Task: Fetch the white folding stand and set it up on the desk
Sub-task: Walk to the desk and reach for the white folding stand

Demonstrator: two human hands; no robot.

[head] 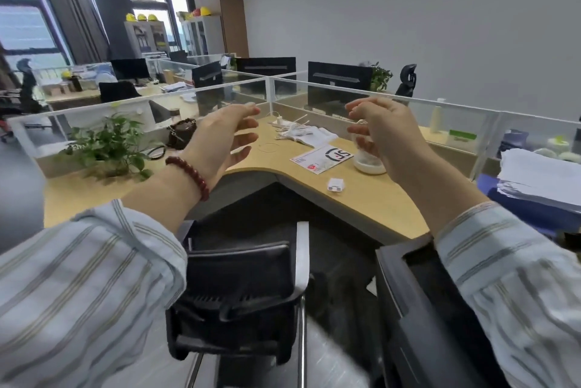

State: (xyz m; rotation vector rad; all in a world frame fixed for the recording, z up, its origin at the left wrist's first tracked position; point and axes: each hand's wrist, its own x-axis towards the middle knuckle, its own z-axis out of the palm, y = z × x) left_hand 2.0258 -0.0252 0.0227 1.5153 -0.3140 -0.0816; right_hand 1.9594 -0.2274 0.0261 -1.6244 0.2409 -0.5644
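Both of my hands are raised above the light wooden corner desk [361, 205]. My left hand [226, 139] is open with its fingers spread and holds nothing; a red bead bracelet sits on its wrist. My right hand [386, 133] hovers with loosely curled fingers in front of a clear jar [371, 164] that stands on the desk; I see nothing held in it. A heap of thin white parts and cables [294, 131] lies at the back of the desk by the partition. I cannot tell whether the white folding stand is among them.
A black office chair [239, 302] stands below my hands, in front of the desk. On the desk are a potted plant [110, 148], a black bag [182, 133], a courier envelope [323, 158] and a small white box [334, 184]. Glass partitions [314, 92] border the back. A paper stack [540, 177] is at the right.
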